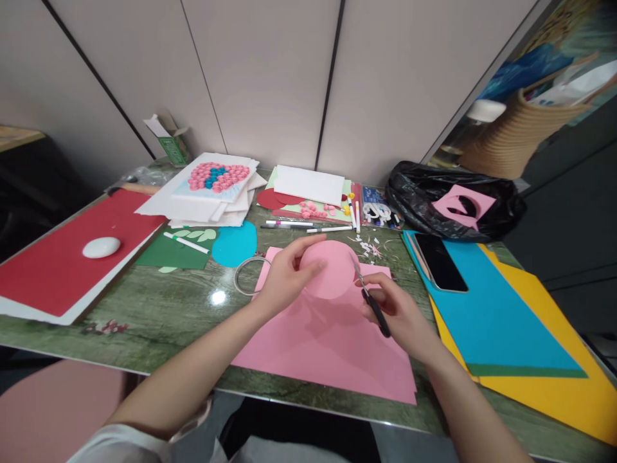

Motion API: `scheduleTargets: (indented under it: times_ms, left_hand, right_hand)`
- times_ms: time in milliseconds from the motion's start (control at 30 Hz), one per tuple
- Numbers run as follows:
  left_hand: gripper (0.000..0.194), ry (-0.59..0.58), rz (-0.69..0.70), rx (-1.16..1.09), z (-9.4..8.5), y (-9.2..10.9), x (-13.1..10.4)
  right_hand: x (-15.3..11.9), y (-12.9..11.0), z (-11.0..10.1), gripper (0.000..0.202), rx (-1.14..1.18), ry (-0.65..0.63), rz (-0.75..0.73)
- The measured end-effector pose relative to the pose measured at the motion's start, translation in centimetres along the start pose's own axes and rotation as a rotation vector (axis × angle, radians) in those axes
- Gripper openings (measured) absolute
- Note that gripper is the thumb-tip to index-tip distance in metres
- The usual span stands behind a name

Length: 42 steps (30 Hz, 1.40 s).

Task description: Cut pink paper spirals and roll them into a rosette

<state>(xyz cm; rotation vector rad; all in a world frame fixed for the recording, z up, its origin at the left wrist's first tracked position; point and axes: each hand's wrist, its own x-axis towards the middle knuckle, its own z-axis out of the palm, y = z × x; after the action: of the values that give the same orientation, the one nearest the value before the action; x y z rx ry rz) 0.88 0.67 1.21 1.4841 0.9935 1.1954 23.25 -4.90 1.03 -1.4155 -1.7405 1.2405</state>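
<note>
My left hand (292, 269) pinches a round pink paper disc (332, 273) by its left side, thumb on top. In my right hand (393, 308) is a pair of scissors (375, 307) with black handles, its blades against the disc's right edge. Below both hands lie large pink paper sheets (332, 354) on the table. A roll of tape (237, 275) rests beside the sheets' left edge, close to my left wrist. Small paper scraps (370, 246) are scattered just beyond the scissors.
Red sheets (62, 251) bear a white oval object (101, 247) at left. A blue paper disc (234, 244) and pens (289, 224) lie farther back. At right are a phone (441, 262), blue paper (501, 315), yellow paper (569, 360) and a black plastic bag (414, 199) with a pink offcut (475, 196).
</note>
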Motion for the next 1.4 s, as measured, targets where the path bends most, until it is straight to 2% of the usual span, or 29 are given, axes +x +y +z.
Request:
scheduleTargets:
  times_ms: [600, 800, 967, 1167, 1400]
  left_hand:
    - [0.038, 0.081, 0.032, 0.041, -0.2, 0.7, 0.2]
    - [0.042, 0.12, -0.003, -0.049, 0.3, 0.2, 0.0]
    - [0.06, 0.088, -0.041, -0.123, 0.8, -0.5, -0.2]
    - [0.058, 0.062, -0.028, -0.112, 0.7, -0.1, -0.3]
    - [0.057, -0.022, -0.047, -0.049, 0.6, 0.2, -0.4]
  right_hand:
    - [0.0, 0.0, -0.2, 0.021, 0.028, -0.028, 0.019]
    - [0.1, 0.2, -0.2, 0.023, 0.091, -0.04, 0.025]
    - [0.2, 0.0, -0.1, 0.028, 0.151, -0.014, 0.028]
    - [0.1, -0.3, -0.1, 0.03, 0.17, -0.017, 0.05]
    - [0.2, -0.2, 0.0, 0.029, 0.128, 0.0, -0.013]
